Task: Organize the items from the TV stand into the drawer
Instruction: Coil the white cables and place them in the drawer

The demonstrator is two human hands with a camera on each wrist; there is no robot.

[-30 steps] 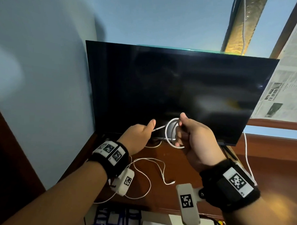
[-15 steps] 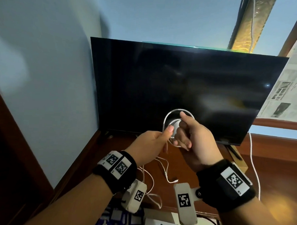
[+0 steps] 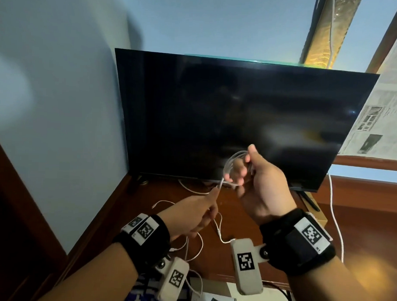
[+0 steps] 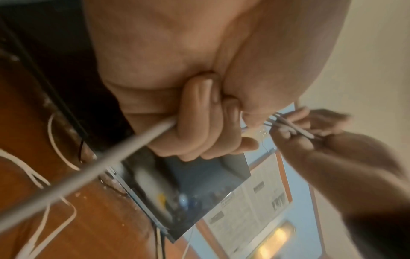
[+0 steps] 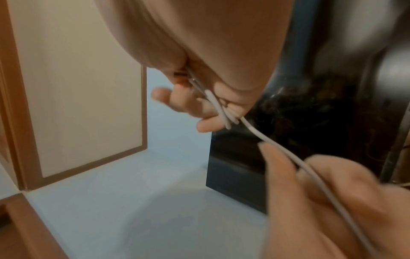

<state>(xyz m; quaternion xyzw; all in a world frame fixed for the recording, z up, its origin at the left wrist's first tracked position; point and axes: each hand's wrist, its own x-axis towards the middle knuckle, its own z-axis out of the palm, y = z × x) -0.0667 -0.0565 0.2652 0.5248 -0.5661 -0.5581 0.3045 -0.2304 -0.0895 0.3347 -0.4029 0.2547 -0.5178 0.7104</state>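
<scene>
A white cable (image 3: 229, 165) is being wound into a small coil in front of the TV. My right hand (image 3: 257, 181) grips the coil between thumb and curled fingers. My left hand (image 3: 197, 212) sits lower and to the left, pinching the loose run of the same cable (image 4: 106, 157), which trails down to the wooden TV stand (image 3: 359, 228). The right wrist view shows the cable (image 5: 286, 152) running from the coil past my left fingers (image 5: 281, 168). In the left wrist view, my right hand (image 4: 310, 129) holds the loops. A second thin white cable (image 3: 163, 203) lies on the stand.
A dark TV (image 3: 239, 118) stands at the back of the stand, beside a blue wall (image 3: 59, 100) on the left. Another white cord (image 3: 334, 218) runs down at the right of the TV. An open drawer (image 3: 215, 297) with boxes shows below the stand's front edge.
My left hand has drawn back down and to the left along the cable, away from the coil. The right hand keeps the coil raised before the screen.
</scene>
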